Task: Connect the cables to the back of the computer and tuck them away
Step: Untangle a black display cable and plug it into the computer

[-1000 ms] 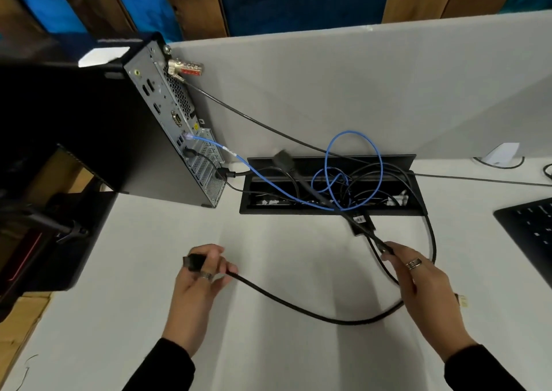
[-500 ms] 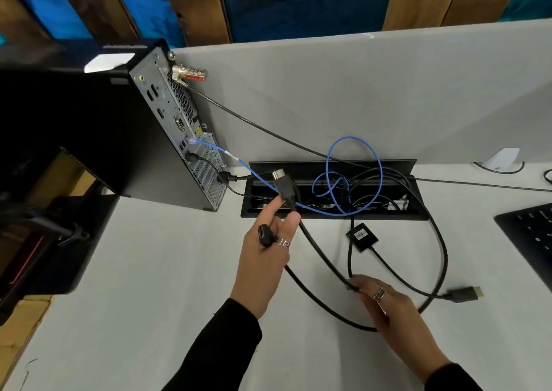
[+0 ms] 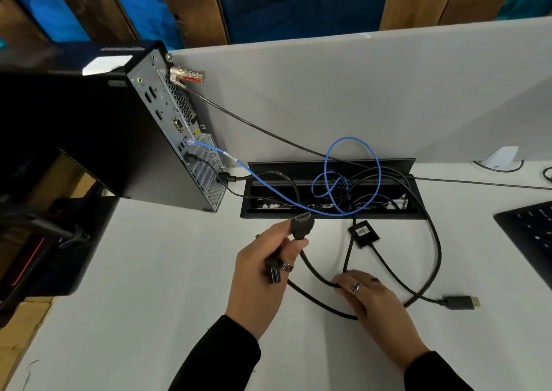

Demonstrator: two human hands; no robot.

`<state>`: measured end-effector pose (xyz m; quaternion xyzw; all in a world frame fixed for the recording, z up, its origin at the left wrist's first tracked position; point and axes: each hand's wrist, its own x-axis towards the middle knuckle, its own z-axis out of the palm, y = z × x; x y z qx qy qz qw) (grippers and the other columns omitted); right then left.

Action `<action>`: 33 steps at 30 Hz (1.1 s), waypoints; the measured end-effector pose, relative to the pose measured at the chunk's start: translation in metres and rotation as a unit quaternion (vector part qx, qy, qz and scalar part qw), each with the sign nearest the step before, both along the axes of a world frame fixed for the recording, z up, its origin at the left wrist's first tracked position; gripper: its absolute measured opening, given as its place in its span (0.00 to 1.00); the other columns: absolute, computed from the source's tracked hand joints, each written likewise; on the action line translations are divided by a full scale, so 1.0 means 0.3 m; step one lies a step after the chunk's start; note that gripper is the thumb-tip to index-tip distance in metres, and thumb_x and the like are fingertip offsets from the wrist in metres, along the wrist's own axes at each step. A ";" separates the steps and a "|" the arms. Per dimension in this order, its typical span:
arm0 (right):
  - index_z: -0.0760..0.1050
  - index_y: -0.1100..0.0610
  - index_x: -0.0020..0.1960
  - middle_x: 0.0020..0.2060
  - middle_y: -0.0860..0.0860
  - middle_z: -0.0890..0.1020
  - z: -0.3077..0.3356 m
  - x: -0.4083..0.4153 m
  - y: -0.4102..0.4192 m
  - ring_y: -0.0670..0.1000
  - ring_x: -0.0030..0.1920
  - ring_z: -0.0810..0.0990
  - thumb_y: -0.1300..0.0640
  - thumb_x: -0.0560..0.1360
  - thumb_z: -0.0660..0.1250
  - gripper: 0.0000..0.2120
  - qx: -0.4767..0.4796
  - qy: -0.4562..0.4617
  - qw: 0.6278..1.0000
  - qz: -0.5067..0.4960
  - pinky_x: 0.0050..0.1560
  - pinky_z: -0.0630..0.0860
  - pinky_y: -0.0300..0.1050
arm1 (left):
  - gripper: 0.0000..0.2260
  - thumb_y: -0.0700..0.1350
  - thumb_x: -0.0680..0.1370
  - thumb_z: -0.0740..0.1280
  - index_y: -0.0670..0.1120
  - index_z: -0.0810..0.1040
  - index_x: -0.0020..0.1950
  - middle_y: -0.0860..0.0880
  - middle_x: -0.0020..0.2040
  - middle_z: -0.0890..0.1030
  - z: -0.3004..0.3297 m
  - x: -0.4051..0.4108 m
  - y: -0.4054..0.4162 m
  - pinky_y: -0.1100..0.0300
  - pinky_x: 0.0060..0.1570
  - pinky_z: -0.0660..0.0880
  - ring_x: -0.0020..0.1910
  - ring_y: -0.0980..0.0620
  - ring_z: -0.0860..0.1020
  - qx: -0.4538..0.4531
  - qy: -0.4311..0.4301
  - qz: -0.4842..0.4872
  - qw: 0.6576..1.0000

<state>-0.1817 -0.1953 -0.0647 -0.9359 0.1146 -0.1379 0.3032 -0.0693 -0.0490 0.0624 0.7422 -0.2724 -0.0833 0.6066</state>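
A black computer tower (image 3: 143, 140) stands at the left with its grey port panel (image 3: 176, 128) turned toward the cable well (image 3: 331, 213). A blue network cable (image 3: 352, 163) and thin black leads are plugged into the panel. My left hand (image 3: 265, 271) pinches a black HDMI plug (image 3: 302, 225) between thumb and fingers, and a second black plug (image 3: 273, 274) is tucked under its fingers. My right hand (image 3: 370, 298) rests on the desk, its fingers curled round a thick black cable (image 3: 316, 274). A third plug (image 3: 458, 302) lies loose at the right.
A small black adapter box (image 3: 364, 233) lies just in front of the cable well. A keyboard (image 3: 528, 241) sits at the right edge. A cable lock (image 3: 186, 75) hangs from the tower's top corner. A grey partition (image 3: 358, 92) walls off the back of the desk.
My left hand carried its plug from the left of the desk toward the well and took hold of the HDMI plug too. My right hand slid down the cable onto the desk.
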 end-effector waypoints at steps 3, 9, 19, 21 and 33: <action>0.77 0.46 0.50 0.45 0.40 0.82 0.013 0.004 0.006 0.43 0.45 0.79 0.46 0.76 0.56 0.12 -0.037 0.004 0.999 -0.019 0.42 0.74 0.33 | 0.13 0.43 0.74 0.64 0.62 0.76 0.41 0.39 0.39 0.74 -0.005 0.007 0.012 0.71 0.38 0.69 0.35 0.51 0.68 0.014 -0.007 0.006 1.000; 0.79 0.49 0.49 0.41 0.44 0.83 0.027 0.046 0.004 0.49 0.37 0.81 0.46 0.75 0.56 0.14 -0.076 -0.030 0.996 -0.039 0.33 0.79 0.42 | 0.07 0.46 0.78 0.62 0.54 0.79 0.50 0.45 0.31 0.67 -0.036 0.054 0.051 0.63 0.32 0.69 0.29 0.55 0.67 0.028 0.060 0.105 0.992; 0.80 0.51 0.43 0.27 0.48 0.77 0.035 0.154 0.038 0.54 0.23 0.75 0.50 0.74 0.59 0.12 -0.215 -0.031 0.975 -0.049 0.22 0.70 0.40 | 0.03 0.41 0.77 0.64 0.45 0.71 0.47 0.49 0.34 0.67 -0.087 0.045 0.169 0.69 0.39 0.78 0.34 0.52 0.75 0.040 0.220 0.127 0.966; 0.81 0.50 0.41 0.26 0.48 0.77 0.031 0.171 0.051 0.53 0.21 0.73 0.53 0.71 0.68 0.04 -0.254 -0.031 0.966 -0.021 0.23 0.69 0.38 | 0.06 0.41 0.77 0.64 0.45 0.68 0.44 0.48 0.37 0.68 -0.080 0.042 0.182 0.68 0.41 0.79 0.33 0.55 0.77 0.039 0.223 0.131 0.965; 0.81 0.50 0.40 0.25 0.48 0.75 -0.011 0.168 0.054 0.52 0.19 0.70 0.69 0.53 0.65 0.21 -0.326 0.032 0.942 0.077 0.27 0.74 0.39 | 0.07 0.43 0.78 0.61 0.44 0.66 0.41 0.44 0.39 0.73 -0.071 0.058 0.225 0.50 0.54 0.75 0.43 0.48 0.76 0.072 0.181 0.123 0.973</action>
